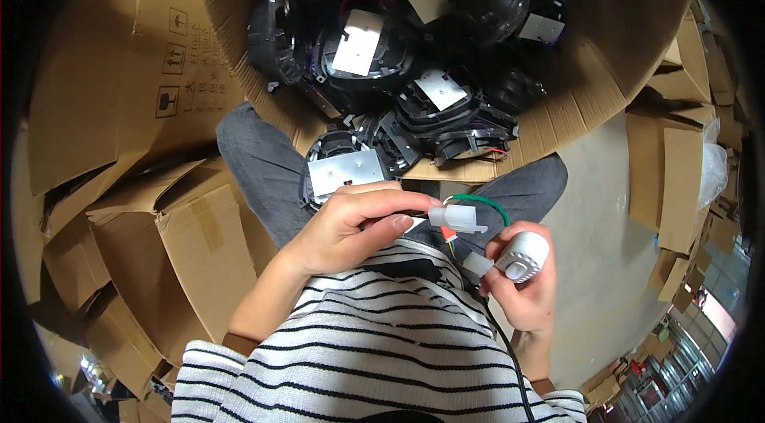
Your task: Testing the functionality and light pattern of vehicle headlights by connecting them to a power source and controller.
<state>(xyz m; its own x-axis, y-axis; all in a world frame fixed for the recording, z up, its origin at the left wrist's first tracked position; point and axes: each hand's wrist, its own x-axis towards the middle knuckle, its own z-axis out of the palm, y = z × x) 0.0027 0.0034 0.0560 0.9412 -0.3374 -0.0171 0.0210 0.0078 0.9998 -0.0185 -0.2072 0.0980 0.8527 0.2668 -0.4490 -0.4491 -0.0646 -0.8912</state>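
My left hand (355, 225) pinches a white plastic wire connector (457, 218) between thumb and fingers. A green wire (482, 201) and orange wires run from it toward my right hand (522, 291). That hand grips a light grey round switch unit (524, 256) with a smaller white plug (476, 264) at its end; a black cable trails down from it. Both hands sit close together above my lap. A black round part with a grey metal plate (344, 170) rests on my knee just behind my left hand.
A large open cardboard box (590, 96) ahead holds several black round parts with metal plates (358, 45). More cardboard boxes (127, 88) stand at my left, and flattened cartons (677, 160) lie at the right on a grey concrete floor (598, 248).
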